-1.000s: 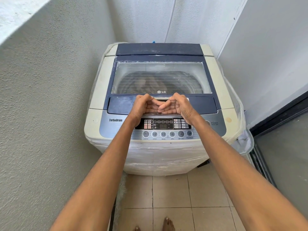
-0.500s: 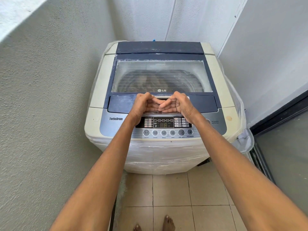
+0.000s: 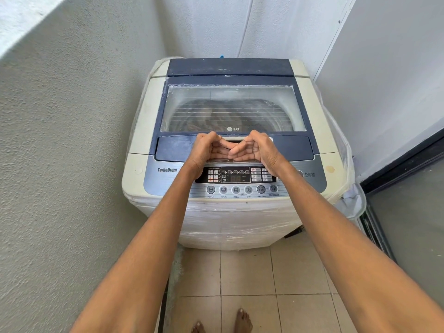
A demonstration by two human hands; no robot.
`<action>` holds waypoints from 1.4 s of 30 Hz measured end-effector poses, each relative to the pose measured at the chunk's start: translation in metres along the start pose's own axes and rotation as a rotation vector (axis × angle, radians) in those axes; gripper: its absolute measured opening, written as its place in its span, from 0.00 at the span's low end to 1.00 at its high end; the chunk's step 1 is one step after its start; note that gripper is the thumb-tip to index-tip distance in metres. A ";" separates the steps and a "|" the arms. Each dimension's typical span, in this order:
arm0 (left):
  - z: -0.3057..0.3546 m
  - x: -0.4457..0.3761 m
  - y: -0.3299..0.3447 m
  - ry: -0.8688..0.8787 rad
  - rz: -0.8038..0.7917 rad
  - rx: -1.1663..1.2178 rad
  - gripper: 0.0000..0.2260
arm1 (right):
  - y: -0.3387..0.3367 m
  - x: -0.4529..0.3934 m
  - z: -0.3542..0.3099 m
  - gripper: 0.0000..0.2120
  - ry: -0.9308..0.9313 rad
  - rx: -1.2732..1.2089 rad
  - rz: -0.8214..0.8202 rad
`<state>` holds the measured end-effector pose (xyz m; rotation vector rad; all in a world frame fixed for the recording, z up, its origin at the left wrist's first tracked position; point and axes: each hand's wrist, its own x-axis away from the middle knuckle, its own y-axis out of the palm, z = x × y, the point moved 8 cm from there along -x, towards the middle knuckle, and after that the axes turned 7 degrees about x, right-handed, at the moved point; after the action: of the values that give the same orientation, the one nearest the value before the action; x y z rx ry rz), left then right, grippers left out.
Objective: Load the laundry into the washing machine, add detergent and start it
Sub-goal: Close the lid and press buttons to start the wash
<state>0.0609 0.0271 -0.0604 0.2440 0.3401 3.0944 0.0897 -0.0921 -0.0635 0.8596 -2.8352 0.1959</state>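
Textured grey wall [image 3: 72, 145] on the left, running back to the corner. White rear wall [image 3: 216, 27] with a thin vertical pipe [image 3: 245, 22] down it. Smooth white panel [image 3: 394, 75] on the right. Dark door frame [image 3: 403, 162] at lower right, with a grey pane [image 3: 413, 227] below it. Beige floor tiles [image 3: 247, 272] with dark grout lines at bottom centre. Two bare feet [image 3: 243, 319] at the bottom edge, toes pointing forward. Small blue object [image 3: 221, 55] at the rear wall; too small to identify.
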 end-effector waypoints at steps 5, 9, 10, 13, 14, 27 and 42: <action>0.000 0.000 0.000 0.004 -0.002 -0.009 0.19 | 0.000 0.001 -0.001 0.23 0.005 0.010 0.004; 0.000 0.000 0.000 0.000 0.001 -0.008 0.19 | -0.001 0.001 -0.002 0.23 0.005 0.016 0.006; 0.000 0.000 0.000 -0.001 0.000 -0.006 0.19 | 0.000 0.001 -0.002 0.23 0.002 0.019 0.007; 0.000 0.000 0.001 0.002 -0.007 -0.002 0.19 | 0.000 0.001 -0.002 0.23 -0.005 0.021 0.007; 0.000 0.000 0.001 0.002 -0.008 -0.002 0.19 | 0.000 0.001 -0.002 0.23 -0.006 0.020 0.006; -0.001 -0.001 0.000 -0.005 -0.003 0.015 0.18 | 0.001 0.002 -0.003 0.23 0.006 0.015 0.003; -0.001 0.000 0.000 0.006 -0.011 0.002 0.18 | 0.001 0.002 -0.003 0.23 -0.011 0.018 -0.007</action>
<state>0.0608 0.0265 -0.0611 0.2321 0.3431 3.0851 0.0880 -0.0915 -0.0602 0.8770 -2.8443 0.2167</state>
